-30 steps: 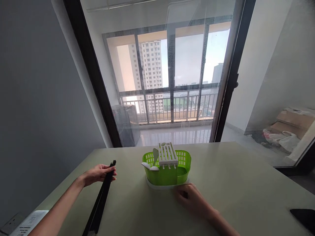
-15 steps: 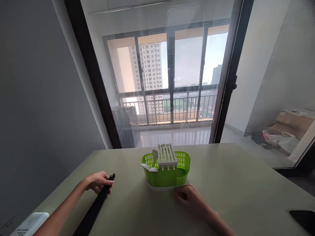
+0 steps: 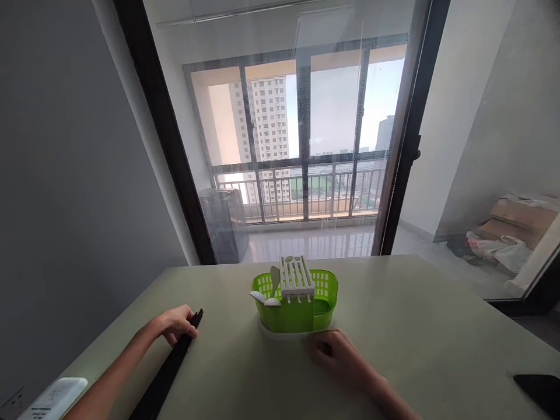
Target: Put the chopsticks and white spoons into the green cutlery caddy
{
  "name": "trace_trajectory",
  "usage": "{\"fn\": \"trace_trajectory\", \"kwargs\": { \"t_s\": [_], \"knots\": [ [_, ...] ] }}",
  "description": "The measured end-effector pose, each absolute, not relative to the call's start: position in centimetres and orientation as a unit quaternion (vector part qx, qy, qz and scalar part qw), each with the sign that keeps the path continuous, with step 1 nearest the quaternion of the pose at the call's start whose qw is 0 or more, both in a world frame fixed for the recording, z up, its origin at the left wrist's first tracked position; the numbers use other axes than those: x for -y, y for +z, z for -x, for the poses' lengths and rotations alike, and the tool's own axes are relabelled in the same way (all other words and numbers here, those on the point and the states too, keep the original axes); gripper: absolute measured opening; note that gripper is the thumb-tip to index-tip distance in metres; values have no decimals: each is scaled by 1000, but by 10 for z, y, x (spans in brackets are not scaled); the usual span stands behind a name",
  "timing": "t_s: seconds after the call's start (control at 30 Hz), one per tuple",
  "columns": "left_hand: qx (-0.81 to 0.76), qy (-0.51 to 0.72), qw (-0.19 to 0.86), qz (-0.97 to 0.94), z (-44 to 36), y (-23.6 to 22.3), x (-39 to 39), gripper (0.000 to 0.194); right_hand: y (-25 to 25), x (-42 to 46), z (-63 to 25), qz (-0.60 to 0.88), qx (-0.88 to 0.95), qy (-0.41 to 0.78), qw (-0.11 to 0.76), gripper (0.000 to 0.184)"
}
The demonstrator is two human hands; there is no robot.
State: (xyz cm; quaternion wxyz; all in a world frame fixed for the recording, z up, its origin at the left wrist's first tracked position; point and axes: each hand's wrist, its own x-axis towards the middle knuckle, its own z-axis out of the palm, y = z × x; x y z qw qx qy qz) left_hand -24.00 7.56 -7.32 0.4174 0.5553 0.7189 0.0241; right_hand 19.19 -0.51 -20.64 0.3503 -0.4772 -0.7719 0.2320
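A bundle of black chopsticks [image 3: 168, 367] lies slantwise at the left, its thin tips pointing away from me and its near end cut off by the bottom of the view. My left hand [image 3: 177, 324] is closed over it near the tips. On the table stands a green plastic cutlery holder [image 3: 286, 315] with a white base and a white slotted top piece [image 3: 297, 277]. White spoons [image 3: 265, 299] and a taller pale utensil [image 3: 275, 280] lean in its left side. My right hand [image 3: 335, 353] rests curled in a loose fist against the front right of the base; nothing shows in it.
Around these spreads a pale green tabletop [image 3: 394, 315]. A white power strip [image 3: 56, 396] is at the lower left, a black flat object [image 3: 540, 388] at the right edge. Behind the table stands a dark-framed glass door [image 3: 168, 140]; cardboard boxes [image 3: 520, 221] and bags are on the right.
My left hand has lowered slightly with the chopsticks, now lying closer to the tabletop, and its fingers have moved over them. My right hand and the cutlery holder stay in place.
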Motion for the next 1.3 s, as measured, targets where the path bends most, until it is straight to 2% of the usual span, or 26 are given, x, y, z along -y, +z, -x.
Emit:
{"fn": "trace_trajectory", "kwargs": {
  "t_s": [0.23, 0.5, 0.77, 1.3],
  "knots": [
    [-725, 8, 392, -566, 239, -78, -79, 28, -204, 7, -193, 472, 773, 241, 349, 31],
    [-744, 7, 336, -578, 245, -88, -86, 32, -206, 7, -192, 475, 771, 231, 355, 33],
    [-760, -14, 262, -594, 249, -94, -90, 46, -204, 8, -192, 470, 774, 231, 355, 32],
    [-748, -137, 98, -641, 213, -66, -80, 29, -199, 8, -193, 476, 770, 247, 346, 28]
  ]
}}
